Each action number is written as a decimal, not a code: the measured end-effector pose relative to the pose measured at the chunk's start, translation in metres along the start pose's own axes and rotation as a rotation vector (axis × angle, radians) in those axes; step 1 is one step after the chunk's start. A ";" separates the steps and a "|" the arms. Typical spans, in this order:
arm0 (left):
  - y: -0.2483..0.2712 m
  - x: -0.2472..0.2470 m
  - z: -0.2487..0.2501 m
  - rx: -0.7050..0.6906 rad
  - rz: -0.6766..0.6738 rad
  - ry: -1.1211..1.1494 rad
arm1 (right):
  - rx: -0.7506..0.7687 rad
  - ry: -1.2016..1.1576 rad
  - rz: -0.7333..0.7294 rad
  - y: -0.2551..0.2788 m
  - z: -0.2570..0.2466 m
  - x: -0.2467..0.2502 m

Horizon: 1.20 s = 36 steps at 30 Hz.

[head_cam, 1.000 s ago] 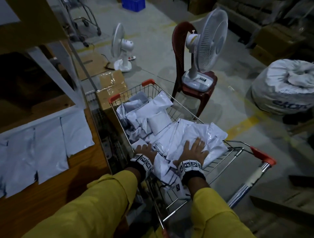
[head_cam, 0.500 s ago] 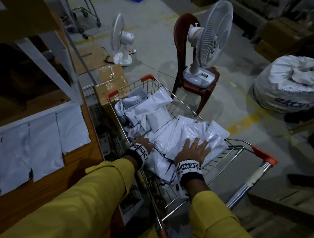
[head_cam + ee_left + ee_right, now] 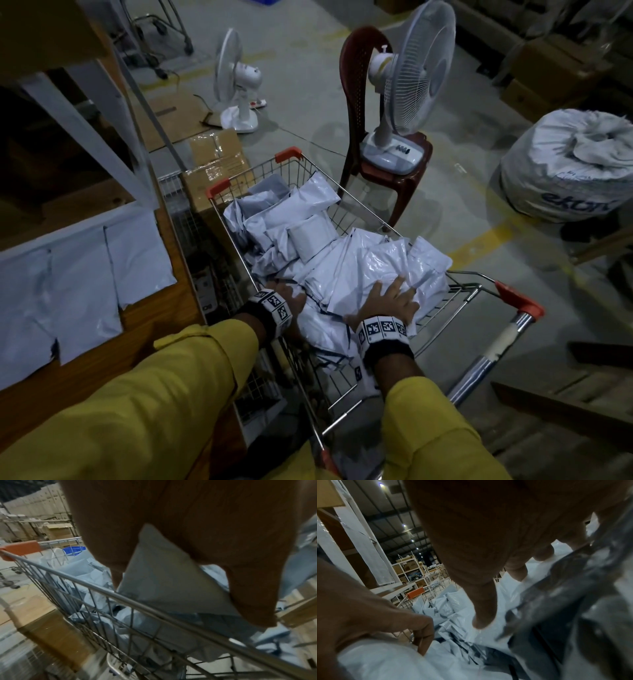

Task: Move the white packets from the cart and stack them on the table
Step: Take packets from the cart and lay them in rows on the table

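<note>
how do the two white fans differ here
The nearer fan stands raised on the seat of the red plastic chair; the farther fan stands directly on the concrete floor. The nearer one shows its wide grille almost side-on to the right; the farther one shows a narrow edge of its grille. Both are white pedestal-base table fans.

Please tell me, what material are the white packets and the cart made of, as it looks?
White packets: thin plastic film, probably poly mailers; glossy, wrinkled, with bright highlights. Cart: bare metal wire, likely plated steel; thin shiny grid bars, with orange corner caps that look like matte plastic.
</note>
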State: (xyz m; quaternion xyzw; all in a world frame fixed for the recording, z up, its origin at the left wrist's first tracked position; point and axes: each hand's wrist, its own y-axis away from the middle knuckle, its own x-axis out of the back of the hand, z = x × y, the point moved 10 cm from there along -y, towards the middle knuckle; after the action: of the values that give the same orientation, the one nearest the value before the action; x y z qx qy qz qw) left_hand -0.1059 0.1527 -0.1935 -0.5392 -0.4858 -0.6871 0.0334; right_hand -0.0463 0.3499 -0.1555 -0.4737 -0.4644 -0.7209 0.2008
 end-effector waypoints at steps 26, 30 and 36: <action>0.210 0.019 -0.070 0.613 0.593 0.689 | 0.068 -0.414 0.432 0.110 -0.027 0.114; 0.276 0.002 -0.097 0.719 0.780 0.688 | 0.111 -0.465 0.497 0.158 -0.061 0.117; 0.377 -0.063 -0.138 0.814 0.970 0.739 | 0.224 -0.466 0.433 0.234 -0.147 0.082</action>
State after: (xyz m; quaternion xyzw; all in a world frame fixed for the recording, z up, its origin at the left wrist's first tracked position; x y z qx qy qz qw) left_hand 0.0377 -0.1724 0.0033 -0.3717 -0.3665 -0.4971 0.6931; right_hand 0.0130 0.1213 0.0106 -0.6884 -0.4630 -0.4781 0.2883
